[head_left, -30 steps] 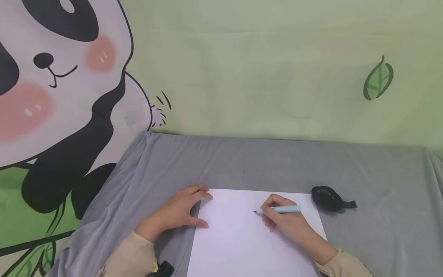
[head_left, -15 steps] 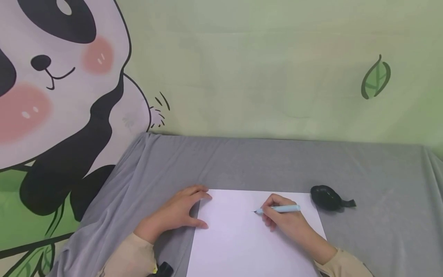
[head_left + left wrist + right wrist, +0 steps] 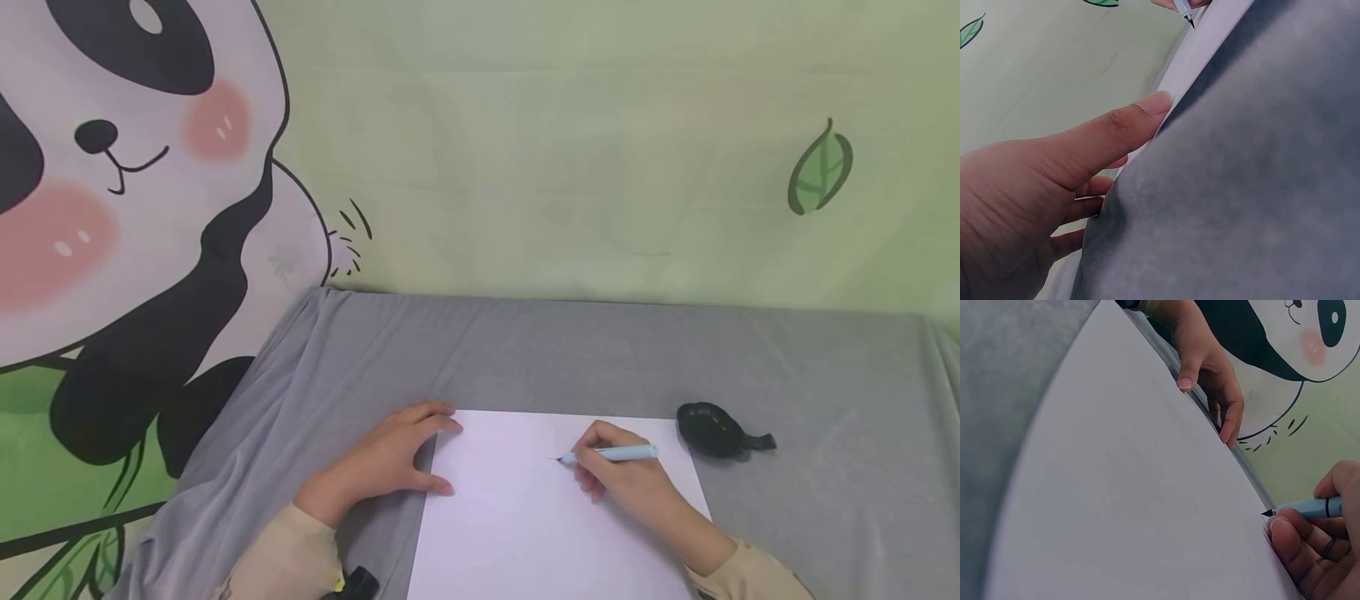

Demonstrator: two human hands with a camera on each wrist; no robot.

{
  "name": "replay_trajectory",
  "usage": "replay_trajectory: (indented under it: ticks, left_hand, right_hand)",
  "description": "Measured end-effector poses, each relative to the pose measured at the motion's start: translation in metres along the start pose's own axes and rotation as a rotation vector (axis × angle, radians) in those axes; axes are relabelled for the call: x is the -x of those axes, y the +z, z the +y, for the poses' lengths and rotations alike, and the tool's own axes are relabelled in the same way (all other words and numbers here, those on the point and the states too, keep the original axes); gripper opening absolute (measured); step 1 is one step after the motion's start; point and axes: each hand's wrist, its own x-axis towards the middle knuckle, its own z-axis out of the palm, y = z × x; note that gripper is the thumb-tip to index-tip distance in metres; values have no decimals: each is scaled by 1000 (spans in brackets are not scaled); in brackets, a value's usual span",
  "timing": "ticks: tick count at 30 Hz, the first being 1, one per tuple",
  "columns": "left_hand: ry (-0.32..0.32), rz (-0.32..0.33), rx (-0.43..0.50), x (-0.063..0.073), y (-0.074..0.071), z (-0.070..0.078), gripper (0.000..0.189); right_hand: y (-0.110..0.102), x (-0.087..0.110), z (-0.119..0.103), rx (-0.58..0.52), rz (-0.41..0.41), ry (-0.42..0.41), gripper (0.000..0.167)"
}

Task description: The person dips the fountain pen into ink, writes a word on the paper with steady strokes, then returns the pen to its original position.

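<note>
A white sheet of paper point(image 3: 487, 525) lies on the grey cloth. My left hand point(image 3: 382, 454) rests at its upper left edge, thumb and fingers spread, with the thumb on the paper's border in the left wrist view. Over the upper middle of the sheet, my right hand point(image 3: 622, 471) pinches a light blue pen point(image 3: 626, 453) between thumb and fingers. The pen's dark pointed tip is at the paper, and a short faint line shows just left of it. In the right wrist view the pen point(image 3: 1310, 508) lies nearly level.
A glossy black rounded thing with a short flat tail point(image 3: 712, 431) lies beside the sheet's upper right corner. Near my left sleeve is a small black object point(image 3: 360, 583), partly hidden. The grey cloth point(image 3: 525, 350) reaches back to a green wall with a panda picture point(image 3: 150, 267).
The pen and right hand have shifted slightly to the right over the paper. My left hand has kept its place on the sheet's edge.
</note>
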Motion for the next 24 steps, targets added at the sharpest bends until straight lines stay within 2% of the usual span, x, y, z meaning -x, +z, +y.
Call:
replay_trajectory:
  ticks: [24]
  left_hand:
    - [13, 14, -6, 0, 0, 0, 67]
  right_hand:
    - [-4, 2, 0, -6, 34, 32, 15]
